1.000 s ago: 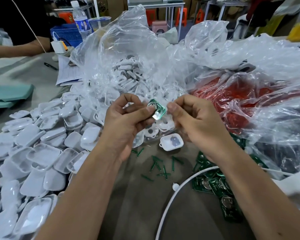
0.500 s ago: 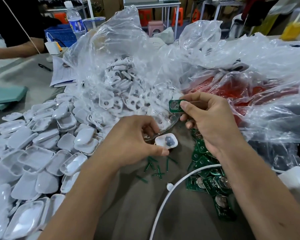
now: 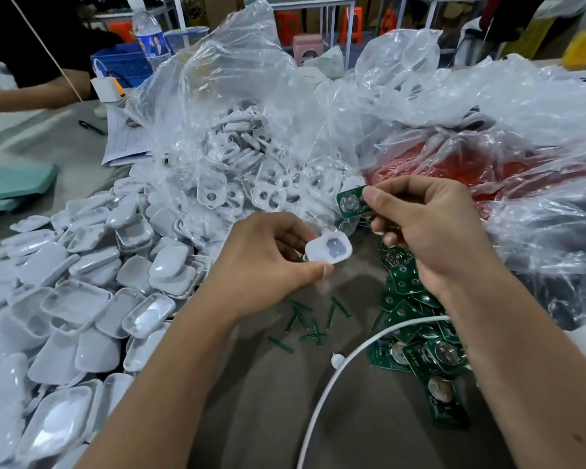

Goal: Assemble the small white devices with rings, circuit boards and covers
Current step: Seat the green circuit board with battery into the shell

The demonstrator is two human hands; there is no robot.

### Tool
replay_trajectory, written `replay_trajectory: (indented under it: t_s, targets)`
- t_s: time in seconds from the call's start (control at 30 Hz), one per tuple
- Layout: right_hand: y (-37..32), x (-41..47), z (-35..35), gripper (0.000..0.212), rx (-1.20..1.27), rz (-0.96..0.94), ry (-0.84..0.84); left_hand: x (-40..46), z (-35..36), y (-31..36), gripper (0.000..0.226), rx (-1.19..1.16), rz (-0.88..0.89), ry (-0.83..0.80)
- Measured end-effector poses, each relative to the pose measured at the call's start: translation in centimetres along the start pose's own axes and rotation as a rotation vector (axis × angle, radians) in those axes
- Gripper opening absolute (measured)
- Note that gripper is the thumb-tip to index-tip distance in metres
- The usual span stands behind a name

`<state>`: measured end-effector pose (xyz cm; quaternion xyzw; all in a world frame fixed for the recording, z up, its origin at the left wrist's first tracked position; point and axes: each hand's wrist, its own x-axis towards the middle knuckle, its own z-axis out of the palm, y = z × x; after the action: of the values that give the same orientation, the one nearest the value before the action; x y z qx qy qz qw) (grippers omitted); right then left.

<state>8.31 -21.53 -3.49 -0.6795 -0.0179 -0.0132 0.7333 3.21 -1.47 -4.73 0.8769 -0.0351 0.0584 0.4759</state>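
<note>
Since a moment ago, my left hand (image 3: 268, 262) has lifted the white shell (image 3: 329, 251) off the surface (image 3: 244, 401) and tipped its hollow side toward me. That grip is clamped on the shell: thumb along its lower edge, curled fingers behind it. Just up and to the right of it, near but not touching, sits the green circuit board (image 3: 352, 202), pinched at its right edge between the thumb and forefinger of my right hand (image 3: 430, 231), the other fingers curled beneath. Its round metal disc faces me. More circuit boards (image 3: 420, 353) lie heaped on the surface below my right wrist, with thin green strips (image 3: 313, 321) scattered between my forearms. White covers (image 3: 82, 292) are piled to my left, and clear plastic bags (image 3: 251, 130) of white parts rise beyond both hands.
</note>
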Motion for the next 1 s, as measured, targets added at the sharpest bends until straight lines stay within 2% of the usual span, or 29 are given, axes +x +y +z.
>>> replay_trajectory:
  t_s: [0.2,0.3,0.57,0.73,0.87,1.0]
  targets:
    - [-0.1,0.0,0.3,0.017,-0.008,0.005,0.020,0.0,-0.1,0.2,0.021,-0.155,0.003,-0.013]
    - [-0.2,-0.1,0.4,0.025,0.046,0.032,0.027,0.1,0.1,0.0,0.026,-0.155,0.033,0.077]
    - [-0.5,-0.3,0.7,0.024,0.166,-0.004,0.062,0.4,0.8,-0.2,0.035,-0.153,0.138,0.339]
    - [-0.5,-0.5,0.9,0.020,0.210,-0.036,0.035,0.2,1.0,0.1,0.035,-0.114,0.203,0.353]
    - [-0.5,-0.6,1.1,0.021,0.150,-0.086,0.020,0.2,1.1,0.1,0.035,-0.086,0.256,0.358]
    - [-0.2,-0.5,1.0,0.021,0.101,-0.121,0.088,0.3,1.2,-0.1,0.037,-0.098,0.281,0.382]
